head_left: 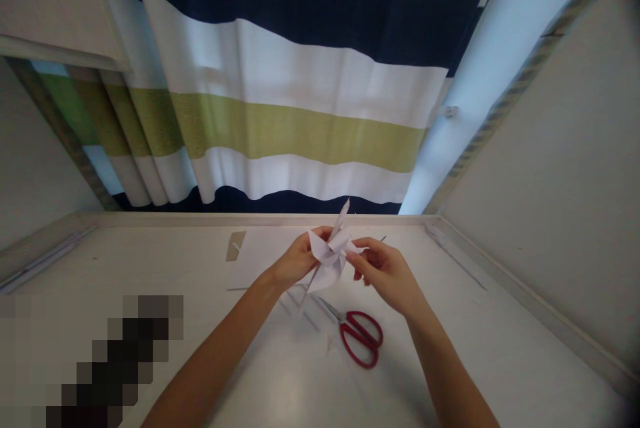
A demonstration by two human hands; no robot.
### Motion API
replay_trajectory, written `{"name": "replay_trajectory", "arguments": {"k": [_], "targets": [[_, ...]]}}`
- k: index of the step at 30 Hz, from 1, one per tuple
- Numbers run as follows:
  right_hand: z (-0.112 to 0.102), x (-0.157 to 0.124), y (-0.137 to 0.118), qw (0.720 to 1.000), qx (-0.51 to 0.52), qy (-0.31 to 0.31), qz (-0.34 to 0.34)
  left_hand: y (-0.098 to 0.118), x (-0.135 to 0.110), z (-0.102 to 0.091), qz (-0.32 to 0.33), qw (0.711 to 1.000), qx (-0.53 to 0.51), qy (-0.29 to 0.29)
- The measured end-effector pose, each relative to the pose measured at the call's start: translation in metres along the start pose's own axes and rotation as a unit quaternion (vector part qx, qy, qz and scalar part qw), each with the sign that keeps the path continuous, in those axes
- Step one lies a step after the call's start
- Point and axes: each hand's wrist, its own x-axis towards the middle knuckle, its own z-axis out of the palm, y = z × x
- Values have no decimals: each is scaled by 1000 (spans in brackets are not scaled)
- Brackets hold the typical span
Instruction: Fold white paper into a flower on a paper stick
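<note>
A white paper pinwheel (330,256) with curled blades is held up above the white table, between both hands. My left hand (296,259) is closed behind its left side; the blades hide some of the fingers. A thin stick (309,288) slants down from beneath the pinwheel. On the other side, my right hand (379,267) pinches near the pinwheel's centre and right blade with thumb and fingers. Red-handled scissors (357,336) lie on the table just below the hands, their blades pointing up-left.
A white sheet of paper (260,258) lies behind my left forearm, beside a small brownish piece (235,246). Thin sticks (303,310) rest near the scissors. A striped curtain (300,121) hangs beyond the table (280,375), with walls on both sides.
</note>
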Motion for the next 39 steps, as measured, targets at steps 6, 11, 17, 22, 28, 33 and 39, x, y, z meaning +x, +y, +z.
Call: {"name": "replay_trajectory", "arguments": {"k": [6, 11, 17, 22, 28, 33, 39], "targets": [[-1, -1, 1, 999, -14, 27, -13, 5, -3, 2, 7, 999, 39, 4], [-3, 1, 2, 1000, 6, 10, -15, 7, -3, 5, 3, 999, 35, 2], [-5, 4, 3, 999, 39, -12, -8, 7, -3, 5, -16, 1000, 15, 1], [-5, 3, 2, 998, 53, -15, -3, 8, -4, 6, -34, 999, 15, 12], [-4, 3, 2, 999, 52, -7, -4, 10, -5, 9, -47, 998, 22, 26], [-4, 3, 5, 1000, 27, 13, -2, 9, -4, 8, -54, 998, 30, 29], [-5, 2, 8, 999, -16, 37, -3, 7, -3, 5, -57, 997, 34, 28]]}}
